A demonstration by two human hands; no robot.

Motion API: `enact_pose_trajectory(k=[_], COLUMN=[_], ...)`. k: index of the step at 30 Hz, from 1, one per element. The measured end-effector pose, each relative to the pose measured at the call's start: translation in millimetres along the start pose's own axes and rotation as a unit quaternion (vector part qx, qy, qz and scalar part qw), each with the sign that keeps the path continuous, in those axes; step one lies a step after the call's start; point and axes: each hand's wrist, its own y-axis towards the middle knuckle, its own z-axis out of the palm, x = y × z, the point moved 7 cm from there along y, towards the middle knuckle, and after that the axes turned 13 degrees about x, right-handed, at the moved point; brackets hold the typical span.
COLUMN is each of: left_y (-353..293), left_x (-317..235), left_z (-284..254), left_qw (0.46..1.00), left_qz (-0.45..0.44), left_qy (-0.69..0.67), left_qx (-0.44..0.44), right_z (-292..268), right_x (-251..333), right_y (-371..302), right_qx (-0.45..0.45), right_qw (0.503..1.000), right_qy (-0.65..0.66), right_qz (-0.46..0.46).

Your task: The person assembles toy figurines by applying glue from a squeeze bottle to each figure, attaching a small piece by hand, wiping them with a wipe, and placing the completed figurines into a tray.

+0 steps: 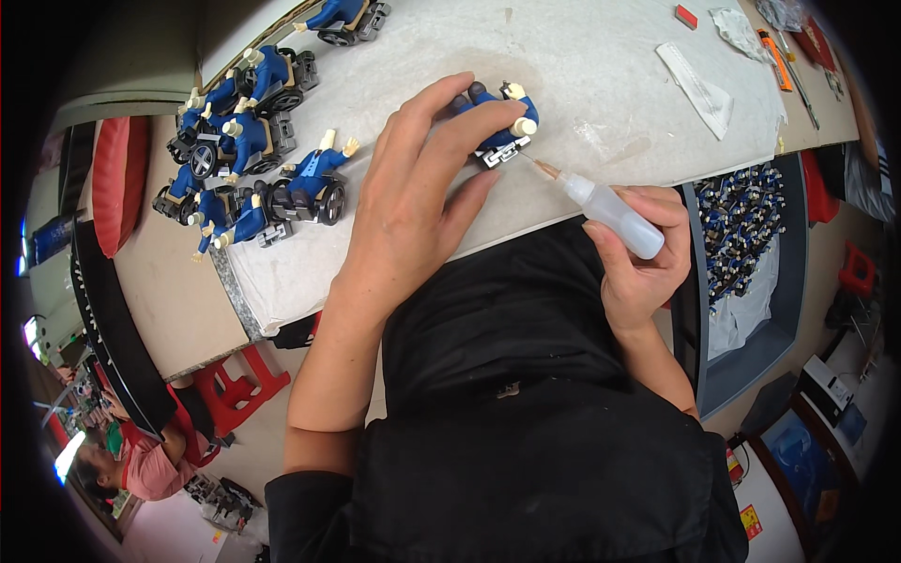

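Figure (497, 141) pinched in left grip (413, 178) seems mid-work, right grip (649, 258) pinches bottle (615, 218); left toys' (249, 136) and right bin's (751, 364) progress unclear.

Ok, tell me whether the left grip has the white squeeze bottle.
No, the right grip holds the white squeeze bottle, while the left grip is on a blue-suited figurine.
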Motion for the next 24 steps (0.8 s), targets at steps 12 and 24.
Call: enact_pose_trajectory(k=[12, 24], left_y=[7.0, 2.6], left_x=[5.6, 6.6], left_z=[1.7, -0.7], left_qw=[1.000, 0.999], left_qz=[0.001, -0.029], left_qy=[0.003, -0.038], left_qx=[-0.001, 0.000], right_z=[-1.8, -41.8], right_x=[-5.3, -25.0], right_y=[5.4, 101.1], right_qx=[0.001, -0.012], right_qw=[1.000, 1.000], right_qy=[0.015, 0.012], right_qz=[0.000, 0.021])
